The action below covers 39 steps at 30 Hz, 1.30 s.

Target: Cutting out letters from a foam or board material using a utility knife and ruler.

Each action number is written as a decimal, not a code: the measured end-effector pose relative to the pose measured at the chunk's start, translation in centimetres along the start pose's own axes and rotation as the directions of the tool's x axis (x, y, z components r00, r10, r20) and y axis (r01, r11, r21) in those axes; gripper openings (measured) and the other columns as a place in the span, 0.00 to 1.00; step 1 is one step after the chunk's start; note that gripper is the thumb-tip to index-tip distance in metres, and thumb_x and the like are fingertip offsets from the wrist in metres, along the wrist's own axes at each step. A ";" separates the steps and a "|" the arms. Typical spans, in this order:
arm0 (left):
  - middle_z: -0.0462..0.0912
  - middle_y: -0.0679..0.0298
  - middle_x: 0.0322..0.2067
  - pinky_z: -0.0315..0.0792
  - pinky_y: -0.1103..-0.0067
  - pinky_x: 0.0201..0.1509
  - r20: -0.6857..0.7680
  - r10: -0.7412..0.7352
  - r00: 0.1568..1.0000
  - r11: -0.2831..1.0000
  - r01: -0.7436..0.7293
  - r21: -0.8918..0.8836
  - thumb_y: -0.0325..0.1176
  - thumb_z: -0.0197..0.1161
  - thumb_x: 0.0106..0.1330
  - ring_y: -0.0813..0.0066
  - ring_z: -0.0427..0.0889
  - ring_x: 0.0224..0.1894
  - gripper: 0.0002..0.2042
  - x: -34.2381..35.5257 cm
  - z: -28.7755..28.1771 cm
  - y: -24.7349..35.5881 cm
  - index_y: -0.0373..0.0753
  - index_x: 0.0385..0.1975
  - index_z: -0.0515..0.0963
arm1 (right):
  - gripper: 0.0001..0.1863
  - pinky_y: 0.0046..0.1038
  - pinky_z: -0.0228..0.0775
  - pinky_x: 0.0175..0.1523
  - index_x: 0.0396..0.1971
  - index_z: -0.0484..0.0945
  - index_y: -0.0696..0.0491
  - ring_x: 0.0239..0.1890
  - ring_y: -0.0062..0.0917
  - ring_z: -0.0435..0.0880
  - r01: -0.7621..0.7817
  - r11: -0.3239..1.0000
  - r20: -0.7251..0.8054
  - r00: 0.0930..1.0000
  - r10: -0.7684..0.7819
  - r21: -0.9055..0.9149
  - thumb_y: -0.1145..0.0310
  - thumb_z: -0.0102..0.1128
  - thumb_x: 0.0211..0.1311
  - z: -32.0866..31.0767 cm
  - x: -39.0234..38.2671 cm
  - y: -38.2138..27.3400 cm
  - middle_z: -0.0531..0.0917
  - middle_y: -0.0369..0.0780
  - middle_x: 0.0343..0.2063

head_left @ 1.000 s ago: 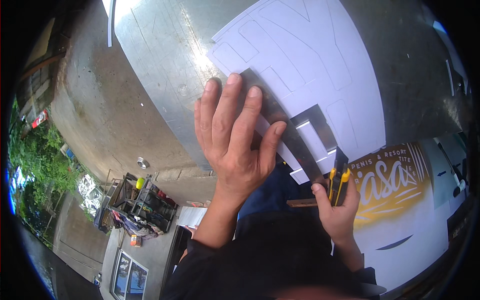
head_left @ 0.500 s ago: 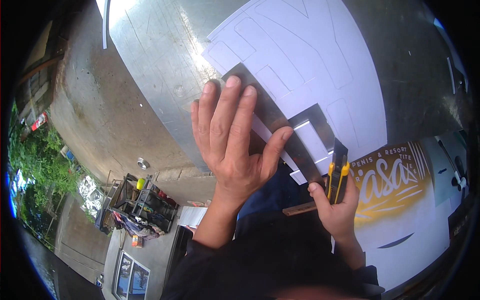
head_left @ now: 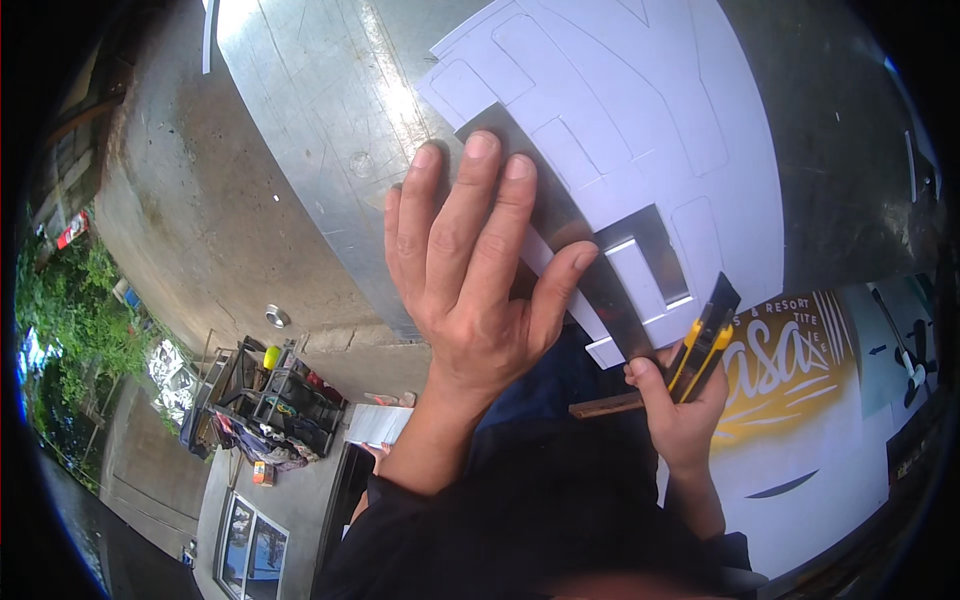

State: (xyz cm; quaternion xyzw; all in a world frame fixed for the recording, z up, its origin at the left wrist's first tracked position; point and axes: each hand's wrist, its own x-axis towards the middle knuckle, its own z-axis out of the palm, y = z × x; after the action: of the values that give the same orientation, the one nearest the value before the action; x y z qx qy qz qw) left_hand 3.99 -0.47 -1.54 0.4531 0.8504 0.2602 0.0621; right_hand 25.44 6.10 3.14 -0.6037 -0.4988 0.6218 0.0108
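Observation:
My left hand [head_left: 470, 270] lies spread along a flat steel straightedge [head_left: 560, 215], its fingers outstretched and the thumb apart, pressing on the metal. Under the straightedge is a white sheet [head_left: 730, 200] with thin outlined letter shapes. A dark rectangular opening in the sheet bares the metal beneath, and a white strip [head_left: 635, 285] lies within it. My right hand [head_left: 685, 415] is closed round a yellow and black utility knife [head_left: 703, 340], tilted up to the right of the straightedge's near end. The right thumb rests at that end. A brown strip [head_left: 605, 405] shows beside the right hand.
The sheet lies on a scratched metal tabletop [head_left: 310, 120]. A printed yellow and white sign [head_left: 790, 380] is at the right. Left of the table are a concrete floor [head_left: 200, 200], a rack full of odds and ends [head_left: 280, 400] and a window [head_left: 255, 545].
The knife has tilted and moved right, away from the straightedge. My hands, the straightedge and the sheet appear slightly further right in the picture. My left hand keeps its flat pose.

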 end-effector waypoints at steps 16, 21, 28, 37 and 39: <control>0.78 0.49 0.63 0.58 0.56 0.75 -0.005 0.012 1.000 0.999 -0.011 0.044 0.49 0.75 0.60 0.46 0.69 0.71 0.34 0.0 0.0 0.1 0.34 0.62 0.78 | 0.15 0.18 0.67 0.33 0.42 0.73 0.58 0.24 0.13 0.76 0.018 1.000 0.034 0.999 -0.018 -0.003 0.76 0.72 0.61 -0.1 0.0 0.6 0.77 0.31 0.23; 0.78 0.49 0.63 0.59 0.55 0.75 -0.006 0.007 1.000 0.999 -0.007 0.044 0.49 0.75 0.60 0.46 0.70 0.71 0.33 0.1 0.0 0.3 0.34 0.61 0.78 | 0.09 0.24 0.81 0.40 0.38 0.72 0.60 0.31 0.22 0.86 0.026 0.995 0.077 0.997 -0.018 -0.095 0.81 0.65 0.64 -0.7 0.0 0.5 0.83 0.40 0.28; 0.78 0.49 0.63 0.58 0.55 0.75 0.003 0.002 1.000 0.999 -0.002 0.046 0.49 0.76 0.60 0.46 0.69 0.71 0.34 0.0 0.0 0.3 0.34 0.62 0.77 | 0.16 0.19 0.66 0.33 0.42 0.74 0.58 0.24 0.13 0.74 0.042 0.997 0.032 0.999 -0.040 -0.066 0.74 0.74 0.60 -0.3 -0.1 1.0 0.76 0.30 0.23; 0.78 0.47 0.62 0.55 0.56 0.77 0.031 -0.022 0.999 0.999 0.021 0.027 0.40 0.71 0.64 0.46 0.67 0.71 0.28 0.4 -0.2 0.7 0.31 0.61 0.77 | 0.17 0.20 0.70 0.35 0.44 0.74 0.59 0.27 0.14 0.78 0.013 0.999 0.031 0.999 -0.011 -0.049 0.74 0.73 0.60 -0.4 -0.3 0.8 0.79 0.32 0.25; 0.78 0.47 0.62 0.55 0.55 0.77 0.031 -0.022 0.999 1.000 0.022 0.015 0.38 0.70 0.64 0.46 0.68 0.71 0.27 0.4 0.0 0.8 0.31 0.61 0.77 | 0.12 0.25 0.82 0.41 0.42 0.71 0.61 0.32 0.23 0.87 0.004 0.999 0.104 0.995 0.000 -0.038 0.83 0.64 0.64 -0.5 -0.5 0.1 0.82 0.40 0.30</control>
State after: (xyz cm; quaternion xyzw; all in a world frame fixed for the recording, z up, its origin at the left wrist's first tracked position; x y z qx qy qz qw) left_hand 4.30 0.24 -1.14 0.4482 0.8561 0.2462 0.0748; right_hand 26.01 6.04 3.54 -0.5701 -0.5110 0.6428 -0.0263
